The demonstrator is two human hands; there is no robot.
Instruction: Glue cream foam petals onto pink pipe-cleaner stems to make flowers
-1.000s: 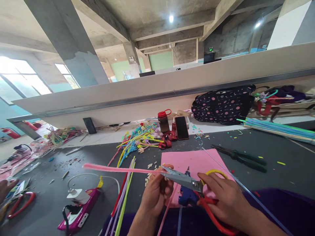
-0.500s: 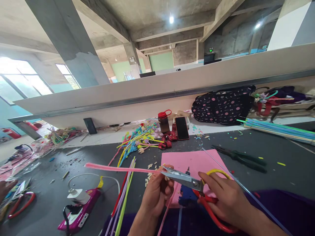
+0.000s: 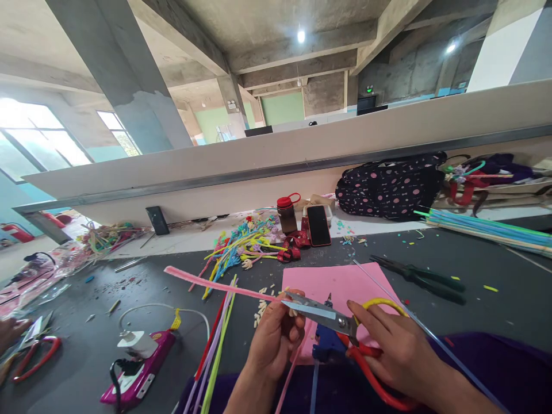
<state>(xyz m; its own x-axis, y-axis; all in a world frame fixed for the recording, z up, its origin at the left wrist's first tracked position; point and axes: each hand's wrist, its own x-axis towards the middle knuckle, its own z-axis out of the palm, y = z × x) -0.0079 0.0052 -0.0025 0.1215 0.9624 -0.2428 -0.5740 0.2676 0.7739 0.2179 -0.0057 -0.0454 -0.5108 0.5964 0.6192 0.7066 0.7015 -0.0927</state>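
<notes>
My left hand (image 3: 273,339) is closed round a pink pipe cleaner (image 3: 215,284) that sticks out to the left above the dark table. My right hand (image 3: 397,351) grips scissors (image 3: 323,313) with red and yellow handles. Their steel blades point left and meet the pipe cleaner right at my left fingers. Beneath my hands lie a pink sheet (image 3: 345,284) and a blue glue gun (image 3: 326,340).
Several coloured pipe cleaners (image 3: 215,345) lie to the left, near a pink phone with a white charger (image 3: 138,359). Black pliers (image 3: 420,277) rest on the right. Farther back stand a red-capped bottle (image 3: 287,213), a phone (image 3: 318,224) and a spotted bag (image 3: 388,184). Another person's hand (image 3: 11,333) shows at far left.
The free end of the pink pipe cleaner has swung rightward and up, so it now slants. The scissor blades have dropped slightly at my left fingers.
</notes>
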